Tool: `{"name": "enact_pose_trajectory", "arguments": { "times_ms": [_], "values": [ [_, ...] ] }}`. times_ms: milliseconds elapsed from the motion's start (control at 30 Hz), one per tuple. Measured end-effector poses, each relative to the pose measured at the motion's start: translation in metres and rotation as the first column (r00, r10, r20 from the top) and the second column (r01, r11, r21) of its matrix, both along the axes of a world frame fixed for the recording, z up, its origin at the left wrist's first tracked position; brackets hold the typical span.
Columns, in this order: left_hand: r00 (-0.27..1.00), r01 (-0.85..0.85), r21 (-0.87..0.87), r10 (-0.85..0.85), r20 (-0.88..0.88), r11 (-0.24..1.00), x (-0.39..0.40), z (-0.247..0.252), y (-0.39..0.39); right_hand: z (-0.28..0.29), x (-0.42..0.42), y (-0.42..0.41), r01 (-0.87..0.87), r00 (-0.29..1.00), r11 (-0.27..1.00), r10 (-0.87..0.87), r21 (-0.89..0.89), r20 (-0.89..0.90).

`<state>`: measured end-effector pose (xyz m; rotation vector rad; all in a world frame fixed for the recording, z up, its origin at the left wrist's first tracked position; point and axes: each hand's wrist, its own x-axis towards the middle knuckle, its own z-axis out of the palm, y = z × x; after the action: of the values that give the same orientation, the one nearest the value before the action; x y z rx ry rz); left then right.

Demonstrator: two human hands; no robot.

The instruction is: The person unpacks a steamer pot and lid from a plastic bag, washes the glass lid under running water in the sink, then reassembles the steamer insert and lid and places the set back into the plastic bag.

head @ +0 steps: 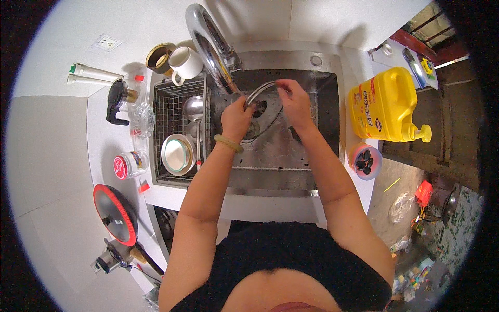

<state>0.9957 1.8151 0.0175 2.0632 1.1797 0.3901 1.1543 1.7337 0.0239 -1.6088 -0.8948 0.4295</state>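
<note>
Over the steel sink (273,156), my left hand (236,117) and my right hand (294,101) grip opposite sides of a round thing with a shiny metal rim (262,89). It is tilted, and I cannot tell whether its middle is clear glass or bare metal. A pale bangle (229,143) circles my left wrist. The chrome faucet (212,46) curves down with its end close beside my left hand. Small dark scraps lie on the sink floor. A wire basket (171,103) at the sink's left holds a ladle (193,109) and stacked bowls (178,155).
A white mug (186,62) and a dark cup (159,58) stand behind the basket. On the left counter are a red-lidded jar (130,165) and a red-rimmed pan lid (115,215). A yellow pump bottle (384,105) and a tub of dark pieces (365,162) stand right of the sink.
</note>
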Motion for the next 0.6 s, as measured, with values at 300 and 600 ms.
{"name": "enact_pose_trajectory", "arguments": {
  "times_ms": [300,600],
  "values": [
    [0.997,-0.043,0.205,0.055,-0.054,0.978,-0.003,0.021,-0.008,0.027,-0.010,0.054,-0.294,0.912,0.949,0.313,-0.110,0.266],
    [0.984,-0.089,0.137,0.108,-0.139,0.986,-0.005,0.025,-0.008,0.007,-0.007,0.086,-0.383,0.847,0.899,0.434,-0.215,0.307]
  ]
}}
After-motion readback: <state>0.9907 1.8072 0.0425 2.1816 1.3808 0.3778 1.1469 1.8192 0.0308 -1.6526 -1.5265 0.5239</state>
